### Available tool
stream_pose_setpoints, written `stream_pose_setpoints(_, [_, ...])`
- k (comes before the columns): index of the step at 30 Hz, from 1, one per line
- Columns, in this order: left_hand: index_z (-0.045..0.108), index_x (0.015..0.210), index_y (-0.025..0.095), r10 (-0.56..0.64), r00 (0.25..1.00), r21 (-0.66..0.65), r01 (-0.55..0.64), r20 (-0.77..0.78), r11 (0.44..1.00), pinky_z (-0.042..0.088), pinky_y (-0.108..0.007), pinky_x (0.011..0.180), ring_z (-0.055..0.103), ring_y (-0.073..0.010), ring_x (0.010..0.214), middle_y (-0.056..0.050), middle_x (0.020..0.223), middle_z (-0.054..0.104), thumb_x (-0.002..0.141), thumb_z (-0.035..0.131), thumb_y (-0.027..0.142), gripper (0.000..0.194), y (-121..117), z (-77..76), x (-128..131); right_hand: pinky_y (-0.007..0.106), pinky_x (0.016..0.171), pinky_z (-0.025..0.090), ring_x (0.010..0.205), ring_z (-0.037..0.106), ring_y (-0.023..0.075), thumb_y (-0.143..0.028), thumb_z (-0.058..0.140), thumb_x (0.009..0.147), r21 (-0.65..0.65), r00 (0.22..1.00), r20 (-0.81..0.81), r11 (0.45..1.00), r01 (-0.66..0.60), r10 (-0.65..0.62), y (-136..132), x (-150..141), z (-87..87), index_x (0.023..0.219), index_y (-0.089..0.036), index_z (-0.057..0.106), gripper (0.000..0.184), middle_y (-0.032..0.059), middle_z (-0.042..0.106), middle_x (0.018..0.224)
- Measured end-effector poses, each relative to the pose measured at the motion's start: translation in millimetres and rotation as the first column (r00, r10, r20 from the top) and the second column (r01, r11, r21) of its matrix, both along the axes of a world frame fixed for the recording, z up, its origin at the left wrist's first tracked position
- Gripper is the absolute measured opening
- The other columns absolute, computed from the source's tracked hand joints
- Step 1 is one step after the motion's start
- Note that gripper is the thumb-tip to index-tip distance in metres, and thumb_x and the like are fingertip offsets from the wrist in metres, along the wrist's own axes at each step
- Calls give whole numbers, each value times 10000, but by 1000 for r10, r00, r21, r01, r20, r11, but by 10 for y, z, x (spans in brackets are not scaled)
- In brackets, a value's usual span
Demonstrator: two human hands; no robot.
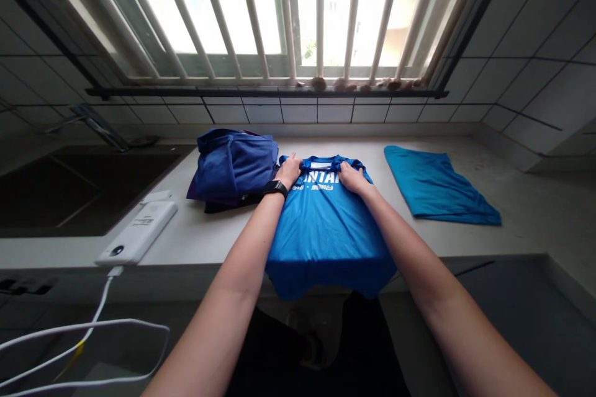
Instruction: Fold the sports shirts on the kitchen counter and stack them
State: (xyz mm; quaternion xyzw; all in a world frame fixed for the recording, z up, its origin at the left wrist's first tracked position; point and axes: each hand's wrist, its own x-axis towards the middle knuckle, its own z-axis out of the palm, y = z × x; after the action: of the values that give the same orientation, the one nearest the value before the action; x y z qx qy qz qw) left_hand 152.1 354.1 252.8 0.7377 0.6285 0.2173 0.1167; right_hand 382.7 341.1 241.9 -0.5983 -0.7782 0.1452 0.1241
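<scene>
A bright blue T-shirt point(330, 229) with white lettering lies on the white counter, its lower end hanging over the front edge. My left hand point(289, 170), with a black band on the wrist, grips the shirt near its left shoulder. On the other side of the collar, my right hand point(352, 177) is closed on the cloth by the right shoulder. The fabric is bunched at both hands, and some fingertips are hidden. Beside my left hand sits a pile of folded dark blue clothes point(235, 164). A folded teal garment point(435, 186) lies flat to the right.
At the left is a dark sink point(69, 192) with a faucet point(100, 127). A white power bank point(137, 232) with a white cable point(103, 304) rests near the counter's point(205, 242) front edge. A barred window point(279, 18) is behind, with small brown lumps point(319, 83) on its sill.
</scene>
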Motion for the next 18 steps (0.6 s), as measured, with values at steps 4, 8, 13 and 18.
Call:
stream_pose_setpoints(4, [696,835,185,9,999,85,-13,41,996,500,-448,1097,625,-302,1315,-211,1338,682,899,503,45,247,35,-85,72,686,1219,224,1459,452,345,-184,254,1056,25,999,-17,999,27,-27,51,-50,-35,1398,-136,519,435,202,475,1600])
stream_pose_setpoints(8, [682,781,174,-56,998,144,52,21,988,427,-421,1197,514,-257,1439,-196,1289,707,839,465,-35,307,66,-69,74,657,1232,217,1486,416,332,-203,289,1053,82,997,-39,994,69,-66,174,-79,-36,1455,-138,472,446,195,369,1673])
stream_pose_setpoints(13, [660,758,204,-122,992,278,107,38,954,410,-443,1209,570,-277,1350,-130,1045,744,741,492,-17,278,75,130,45,551,1187,354,1392,520,331,-211,408,1013,20,994,-56,995,93,-92,411,-119,188,1310,-150,580,348,201,533,1546])
stream_pose_setpoints(18, [481,650,234,-98,988,379,45,120,924,516,-373,897,637,-243,891,-51,738,616,778,569,98,206,19,629,-12,385,987,493,1080,651,283,-257,427,1004,208,964,-230,962,180,-131,554,-47,734,1041,-194,603,191,151,711,1137])
